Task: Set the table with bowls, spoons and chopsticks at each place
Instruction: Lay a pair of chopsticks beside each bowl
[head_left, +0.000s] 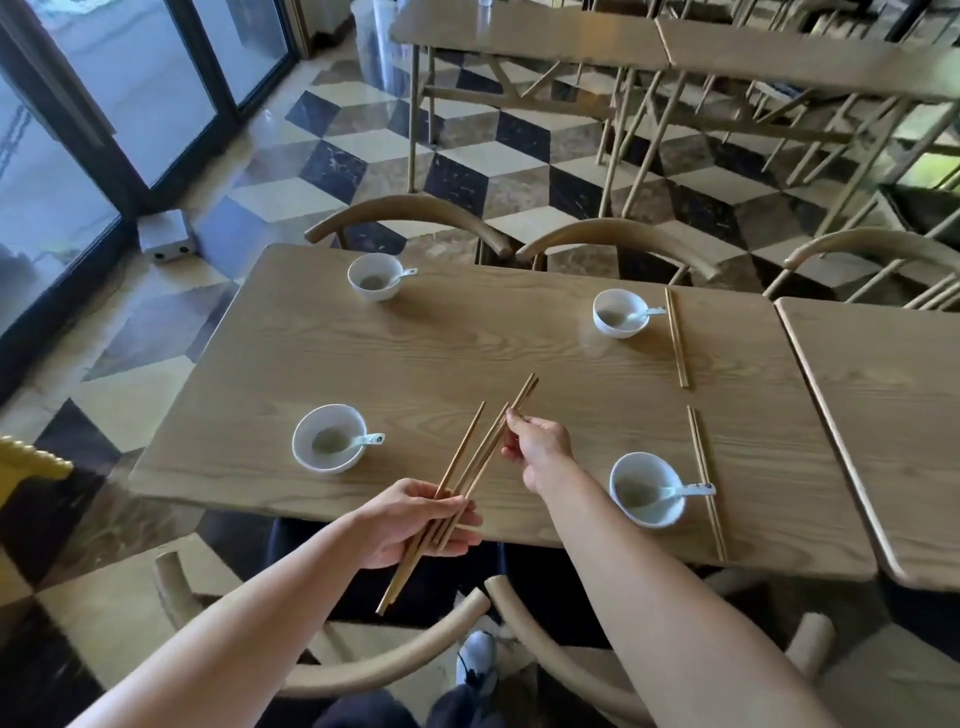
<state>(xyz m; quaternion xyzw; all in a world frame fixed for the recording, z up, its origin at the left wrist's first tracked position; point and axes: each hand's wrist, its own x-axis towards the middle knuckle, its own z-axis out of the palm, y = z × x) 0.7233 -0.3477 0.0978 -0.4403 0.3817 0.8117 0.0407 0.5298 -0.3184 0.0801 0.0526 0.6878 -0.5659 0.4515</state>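
Wooden surface (467, 338) lies before us, laid for four, and each place has a white bowl with a white spoon (691, 489) in it. The near right bowl (647, 488) has a near right pair (701, 457) of chopsticks lying just beside it, on its right. The near left bowl (328, 438) has no chopsticks. Farther off, the far right bowl (621, 313) has a far right pair (677, 338) beside it, while the far left bowl (375, 277) has none. We judge the bowls and spoons done and the chopsticks half done, with the two left-side places still to lay.

Both our bare forearms reach forward over the near edge. Our left hand (415, 525) is curled round the lower part of a loose bundle of chopsticks (459, 452), which fans up and away between the two near bowls. Our right hand (537, 449), a little farther out, pinches the upper part of the bundle between thumb and fingertips, probably to draw out the next pair.
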